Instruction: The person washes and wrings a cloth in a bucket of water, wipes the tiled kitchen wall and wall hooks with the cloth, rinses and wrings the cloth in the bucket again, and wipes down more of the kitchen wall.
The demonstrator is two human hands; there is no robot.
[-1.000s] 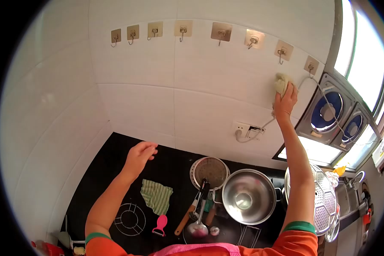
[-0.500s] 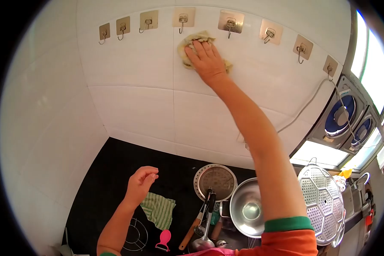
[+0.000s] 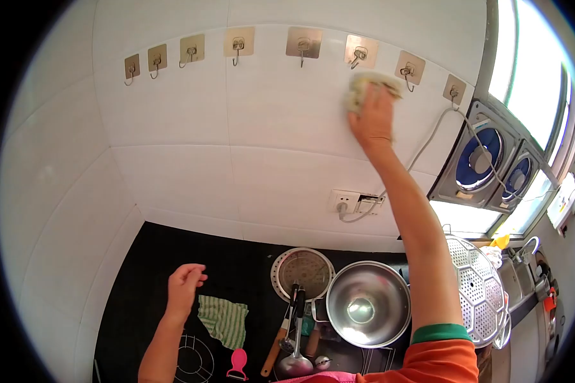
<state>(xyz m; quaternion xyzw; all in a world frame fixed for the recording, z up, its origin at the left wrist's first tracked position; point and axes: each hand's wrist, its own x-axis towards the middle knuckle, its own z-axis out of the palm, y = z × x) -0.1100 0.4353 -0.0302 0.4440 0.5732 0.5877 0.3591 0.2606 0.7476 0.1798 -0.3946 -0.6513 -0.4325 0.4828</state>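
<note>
Pressed against the white tiled wall is a pale yellow-green cleaning cloth (image 3: 359,90), slightly blurred, under my right hand (image 3: 373,119). The fingers of that hand lie over the cloth, below the hooks at the right of the row. My left hand (image 3: 184,288) hovers above the black counter with its fingers loosely curled, and nothing shows in it. Closest to it is a green striped cloth (image 3: 223,320) lying on the counter, with a pink peeler (image 3: 237,364) just below.
Several adhesive hooks (image 3: 238,43) line the wall. A cable runs from a hook to the wall socket (image 3: 344,201). A steel pot (image 3: 370,300), perforated disc (image 3: 303,271), ladle (image 3: 297,364) and steamer tray (image 3: 476,290) crowd the right; a wire rack (image 3: 195,360) lies left. Fans (image 3: 479,159) sit by the window.
My right hand has slid the cleaning cloth rightward along the wall, from below the middle hooks. The view has shifted right, uncovering the socket. My left hand remains curled over the counter.
</note>
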